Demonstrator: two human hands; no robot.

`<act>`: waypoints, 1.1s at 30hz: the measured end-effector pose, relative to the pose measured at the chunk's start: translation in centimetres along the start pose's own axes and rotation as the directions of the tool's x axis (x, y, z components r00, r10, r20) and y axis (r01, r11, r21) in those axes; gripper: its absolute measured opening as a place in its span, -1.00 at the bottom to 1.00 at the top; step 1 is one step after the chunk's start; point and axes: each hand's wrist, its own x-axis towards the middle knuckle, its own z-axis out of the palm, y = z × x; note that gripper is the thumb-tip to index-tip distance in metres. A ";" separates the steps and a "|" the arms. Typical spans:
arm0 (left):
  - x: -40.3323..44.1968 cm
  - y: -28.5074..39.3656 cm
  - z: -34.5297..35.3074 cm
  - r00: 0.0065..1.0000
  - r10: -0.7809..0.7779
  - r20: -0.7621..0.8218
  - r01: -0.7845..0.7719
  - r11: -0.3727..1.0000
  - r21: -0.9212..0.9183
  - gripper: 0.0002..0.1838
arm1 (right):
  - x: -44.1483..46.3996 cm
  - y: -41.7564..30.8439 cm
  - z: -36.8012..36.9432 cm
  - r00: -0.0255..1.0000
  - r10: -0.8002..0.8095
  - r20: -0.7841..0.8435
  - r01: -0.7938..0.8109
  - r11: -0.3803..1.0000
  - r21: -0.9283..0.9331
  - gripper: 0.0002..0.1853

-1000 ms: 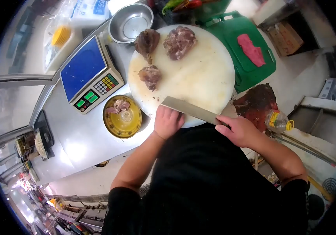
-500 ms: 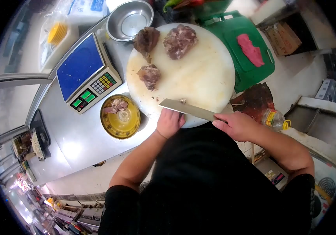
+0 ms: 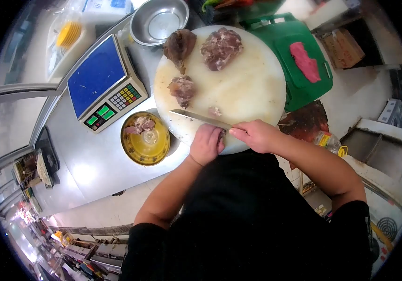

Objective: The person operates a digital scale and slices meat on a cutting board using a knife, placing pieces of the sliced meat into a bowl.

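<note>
My right hand (image 3: pixel 257 136) grips the handle of a cleaver (image 3: pixel 198 117), whose blade points left over the near part of a round white cutting board (image 3: pixel 257 93). Just below the blade, my left hand (image 3: pixel 206 144) is closed on a dark piece of meat (image 3: pixel 221 135), mostly covered by the fingers. A small pale scrap of meat (image 3: pixel 215 111) lies beyond the blade. Farther back on the board are a large chunk of meat (image 3: pixel 221 48), a dark leg-shaped piece (image 3: pixel 180 48) and a smaller chunk (image 3: pixel 182 90).
Left of the board stands a yellow bowl (image 3: pixel 147 152) with meat pieces in it. Behind it is a digital scale (image 3: pixel 100 77), and a steel basin (image 3: pixel 159 23) sits at the back. A pink cloth (image 3: pixel 305 62) lies on a green bin lid (image 3: pixel 297 35) to the right.
The cleaver has shifted left and its blade has turned more edge-on. My right hand has moved left and up, closer to my left hand. The small meat scrap shows more fully.
</note>
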 end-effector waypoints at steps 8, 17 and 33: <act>-1.2 -0.4 0.7 0.998 0.006 0.056 -0.012 0.994 0.110 -0.47 | -6.8 -2.0 -1.9 0.994 0.107 -0.001 -0.106 0.992 -0.072 -0.53; -1.0 -0.5 0.5 0.999 0.001 0.052 -0.005 0.997 0.079 -0.46 | -7.1 -1.9 -2.4 0.990 0.138 0.034 -0.135 0.989 -0.065 -0.53; -0.8 -0.1 0.6 0.999 -0.028 -0.024 0.029 0.998 0.048 -0.42 | -2.6 0.0 0.3 0.998 0.034 -0.045 -0.034 0.999 -0.011 -0.47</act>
